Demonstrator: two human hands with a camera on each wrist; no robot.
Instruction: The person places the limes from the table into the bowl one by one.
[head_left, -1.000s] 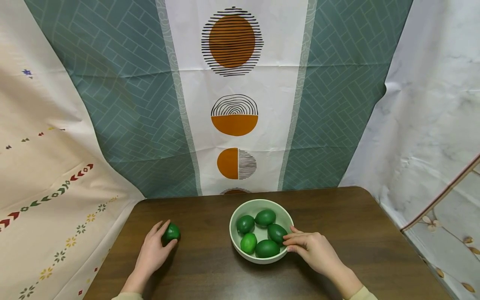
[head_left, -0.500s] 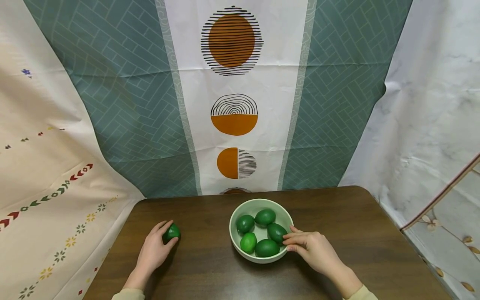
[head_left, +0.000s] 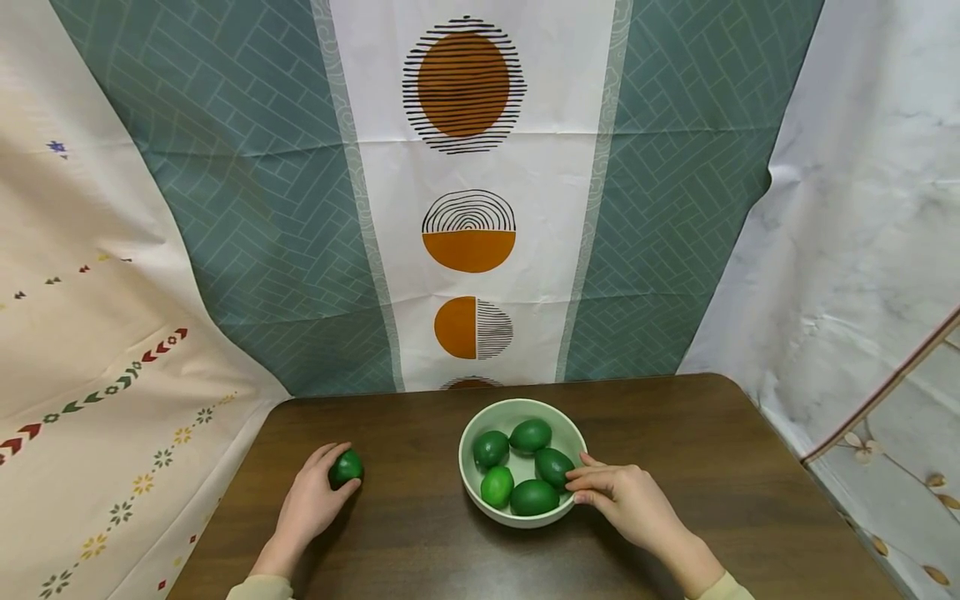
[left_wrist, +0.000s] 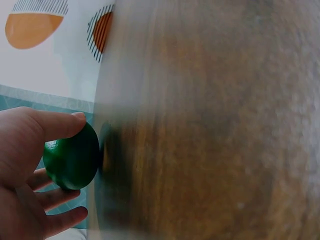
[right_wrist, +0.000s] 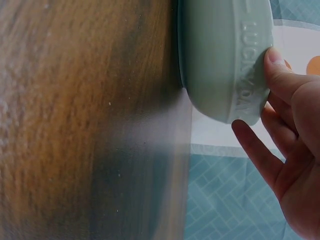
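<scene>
In the head view, my left hand holds a dark green lime at the left of the table. The left wrist view has the thumb on one side of this lime and fingers on the other, with its underside close to the tabletop. A pale green bowl stands right of centre with several limes inside, one of them a brighter green lime. My right hand pinches the bowl's right rim, fingers inside and thumb outside. Raised lettering shows on the bowl's side in the right wrist view.
The dark brown wooden table has a patterned cloth hanging behind its far edge. A cream cloth hangs at the left and a white marbled cloth at the right. Bare tabletop lies between the left hand and the bowl.
My left hand and the lime have shifted very slightly to the right. The right hand and the bowl have stayed where they were.
</scene>
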